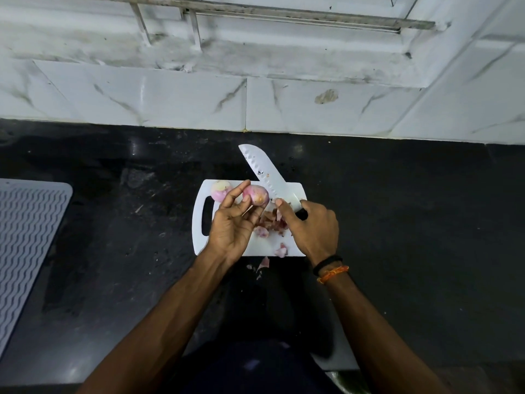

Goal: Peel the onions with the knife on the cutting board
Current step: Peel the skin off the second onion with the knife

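Right hand (314, 227) hides the knife (267, 172) handle entirely.

The cutting board (287, 247) is plain white. On it, the held onion (257, 195) is pink with a pale yellowish patch, and the second onion (219, 190), at the board's far left corner, is pink below and cream on top. Peel scraps (271, 223) on the board are pink and brownish. The knife (265, 173) has a silver blade with a row of dimples and a black handle. The countertop (397, 223) under the board is speckled black; the wall tiles (170, 100) beyond are white with grey veins. Left of the board, a mat (25, 240) is grey with wavy ridges.
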Demonstrator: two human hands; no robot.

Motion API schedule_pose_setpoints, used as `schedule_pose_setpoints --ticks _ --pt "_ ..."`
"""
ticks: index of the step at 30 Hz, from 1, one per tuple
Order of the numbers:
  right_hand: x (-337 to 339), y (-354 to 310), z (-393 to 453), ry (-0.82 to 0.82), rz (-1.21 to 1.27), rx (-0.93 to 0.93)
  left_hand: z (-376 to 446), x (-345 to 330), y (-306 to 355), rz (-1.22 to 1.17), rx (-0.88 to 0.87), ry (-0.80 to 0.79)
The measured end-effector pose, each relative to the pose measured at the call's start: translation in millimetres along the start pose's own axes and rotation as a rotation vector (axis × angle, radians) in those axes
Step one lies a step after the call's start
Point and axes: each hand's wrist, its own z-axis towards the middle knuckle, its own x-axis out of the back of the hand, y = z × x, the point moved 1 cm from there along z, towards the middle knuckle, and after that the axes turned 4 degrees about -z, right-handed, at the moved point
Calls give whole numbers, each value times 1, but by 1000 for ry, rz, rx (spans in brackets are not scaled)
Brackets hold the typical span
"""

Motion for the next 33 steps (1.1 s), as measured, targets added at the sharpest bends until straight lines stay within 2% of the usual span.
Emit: schedule_pose_setpoints --ticks 13,19,25,29,33 --pt "-6 -8 -1 35 -22 89 0 6 -2 30 24 -28" --pt "-4 -12 1 74 -71 64 -3 3 -5 73 29 -29" --pt "-7 -13 0 27 -48 132 1 4 -8 4 27 27" --pt "-13 -12 -6 -38 -66 204 6 3 -5 12 9 -23" --pt "-12 -4 -4 5 25 151 5 3 -4 -33 32 9"
